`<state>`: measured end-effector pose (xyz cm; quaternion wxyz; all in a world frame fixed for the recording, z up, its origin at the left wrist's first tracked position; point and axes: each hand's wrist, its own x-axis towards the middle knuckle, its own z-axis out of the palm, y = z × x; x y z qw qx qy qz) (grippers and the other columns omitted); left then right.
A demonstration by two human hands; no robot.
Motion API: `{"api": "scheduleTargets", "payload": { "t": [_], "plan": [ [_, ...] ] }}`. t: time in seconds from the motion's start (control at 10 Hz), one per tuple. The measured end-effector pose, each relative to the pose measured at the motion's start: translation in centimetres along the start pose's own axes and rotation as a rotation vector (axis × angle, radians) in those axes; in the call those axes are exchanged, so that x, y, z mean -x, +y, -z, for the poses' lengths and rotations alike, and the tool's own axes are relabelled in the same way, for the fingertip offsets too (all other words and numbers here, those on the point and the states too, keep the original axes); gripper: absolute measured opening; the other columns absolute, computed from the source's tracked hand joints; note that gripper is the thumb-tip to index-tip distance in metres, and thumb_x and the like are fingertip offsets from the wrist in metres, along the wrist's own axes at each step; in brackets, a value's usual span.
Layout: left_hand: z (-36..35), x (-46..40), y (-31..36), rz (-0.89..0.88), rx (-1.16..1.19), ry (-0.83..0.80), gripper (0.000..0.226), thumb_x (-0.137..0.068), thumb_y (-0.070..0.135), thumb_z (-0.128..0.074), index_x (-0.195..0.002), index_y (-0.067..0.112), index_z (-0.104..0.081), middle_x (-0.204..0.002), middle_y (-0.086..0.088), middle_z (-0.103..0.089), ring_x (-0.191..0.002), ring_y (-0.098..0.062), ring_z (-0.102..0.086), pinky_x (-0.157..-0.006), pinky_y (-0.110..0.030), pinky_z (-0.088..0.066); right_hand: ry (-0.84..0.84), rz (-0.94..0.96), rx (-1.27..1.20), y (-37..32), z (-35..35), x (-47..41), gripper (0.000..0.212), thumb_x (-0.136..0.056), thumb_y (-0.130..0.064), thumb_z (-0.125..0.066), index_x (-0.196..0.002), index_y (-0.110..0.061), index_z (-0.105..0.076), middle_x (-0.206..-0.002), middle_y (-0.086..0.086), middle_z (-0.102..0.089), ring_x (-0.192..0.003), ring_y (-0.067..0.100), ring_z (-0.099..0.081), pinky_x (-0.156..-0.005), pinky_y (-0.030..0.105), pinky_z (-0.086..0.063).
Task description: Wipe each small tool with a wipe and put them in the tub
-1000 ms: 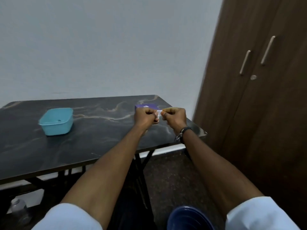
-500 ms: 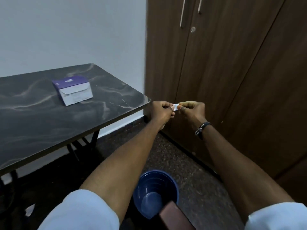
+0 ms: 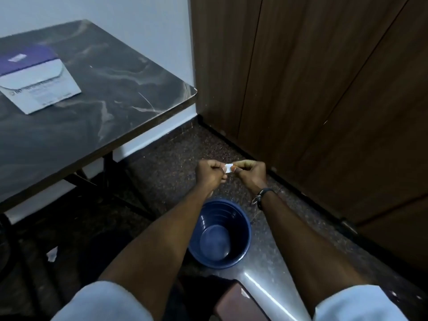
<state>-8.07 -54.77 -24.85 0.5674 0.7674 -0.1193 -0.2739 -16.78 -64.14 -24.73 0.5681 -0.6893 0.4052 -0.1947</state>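
Note:
Both my hands are held out over the floor, to the right of the table. My left hand (image 3: 209,173) and my right hand (image 3: 250,172) each pinch one end of a small white wipe packet (image 3: 228,168) between them. The fingers of both hands are curled. A dark blue bin (image 3: 220,235) stands on the floor right below my forearms, open and with nothing visible inside. The tub and the small tools are out of view.
A dark marble-patterned table (image 3: 97,117) fills the left side, with a purple and white box (image 3: 37,79) on it. Brown wooden cupboard doors (image 3: 312,89) stand close on the right. A scrap of white paper (image 3: 52,253) lies on the floor under the table.
My view has swung right and down, away from the table and the turquoise tub. My hands have moved with the packet from above the table to above the blue bin.

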Motion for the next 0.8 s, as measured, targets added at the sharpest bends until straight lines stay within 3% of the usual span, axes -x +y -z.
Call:
{"api": "scheduleTargets", "payload": {
  "t": [0.1, 0.3, 0.4, 0.5, 0.6, 0.7, 0.8],
  "plan": [
    [-0.2, -0.3, -4.0, 0.109, -0.022, 0.008, 0.009, -0.087, 0.0, -0.065, -0.08, 0.003, -0.068, -0.063, -0.008, -0.066, -0.052, -0.012, -0.061, -0.057, -0.031, -0.059, -0.035, -0.103, -0.003, 3.4, -1.6, 0.3, 0.012, -0.081, 0.002, -0.07, -0.078, -0.009, -0.071, -0.068, 0.0, -0.067, -0.058, 0.008, -0.057, -0.055, 0.018, -0.048],
    [-0.9, 0.8, -10.8, 0.313, -0.08, -0.016, 0.027, -0.088, -0.005, -0.058, -0.066, 0.01, -0.062, -0.061, -0.011, -0.063, -0.05, -0.015, -0.057, -0.052, -0.029, -0.054, -0.075, -0.259, 0.056, 10.5, -3.5, 2.1, 0.02, -0.078, 0.008, -0.072, -0.069, -0.009, -0.069, -0.068, 0.002, -0.066, -0.065, 0.012, -0.058, -0.07, 0.031, -0.05],
    [-1.1, 1.1, -12.4, 0.352, -0.092, -0.027, 0.023, -0.088, -0.005, -0.059, -0.07, 0.009, -0.063, -0.067, -0.017, -0.065, -0.055, -0.02, -0.059, -0.064, -0.039, -0.058, -0.091, -0.269, 0.075, 12.2, -3.8, 2.6, 0.004, -0.078, 0.007, -0.072, -0.08, 0.004, -0.072, -0.075, 0.009, -0.069, -0.066, 0.013, -0.06, -0.07, 0.03, -0.049],
    [-1.2, 0.7, -13.2, 0.364, -0.128, -0.042, 0.014, -0.086, -0.006, -0.059, -0.078, 0.003, -0.066, -0.072, -0.02, -0.068, -0.058, -0.022, -0.061, -0.064, -0.038, -0.057, -0.101, -0.286, 0.066, 13.0, -4.1, 2.4, 0.004, -0.079, 0.007, -0.07, -0.083, 0.008, -0.072, -0.08, 0.012, -0.069, -0.073, 0.017, -0.062, -0.074, 0.03, -0.05],
    [-1.3, 0.4, -14.1, 0.362, -0.211, -0.07, 0.006, -0.083, -0.003, -0.064, -0.084, 0.001, -0.067, -0.082, -0.023, -0.071, -0.07, -0.027, -0.067, -0.069, -0.039, -0.057, -0.11, -0.317, 0.114, 13.3, -4.3, 2.4, 0.01, -0.08, 0.003, -0.071, -0.09, 0.005, -0.072, -0.091, 0.016, -0.072, -0.086, 0.022, -0.066, -0.081, 0.031, -0.051],
    [-1.4, 0.6, -15.3, 0.337, -0.383, -0.115, 0.014, -0.078, 0.005, -0.074, -0.073, 0.007, -0.061, -0.091, -0.027, -0.069, -0.093, -0.035, -0.067, -0.079, -0.046, -0.055, -0.192, -0.35, 0.312, 13.4, -4.2, 2.6, 0.024, -0.084, -0.01, -0.071, -0.105, 0.003, -0.07, -0.1, 0.017, -0.071, -0.098, 0.027, -0.065, -0.087, 0.034, -0.05],
    [-1.3, 0.5, -16.7, 0.318, -0.455, -0.109, 0.045, -0.075, 0.004, -0.074, -0.056, 0.02, -0.036, -0.066, -0.014, -0.057, -0.094, -0.037, -0.065, -0.072, -0.044, -0.052, -0.265, -0.332, 0.471, 13.7, -4.1, 3.1, 0.011, -0.087, -0.017, -0.065, -0.08, -0.009, -0.067, -0.084, 0.013, -0.064, -0.086, 0.025, -0.061, -0.076, 0.034, -0.048]
  ]
}}
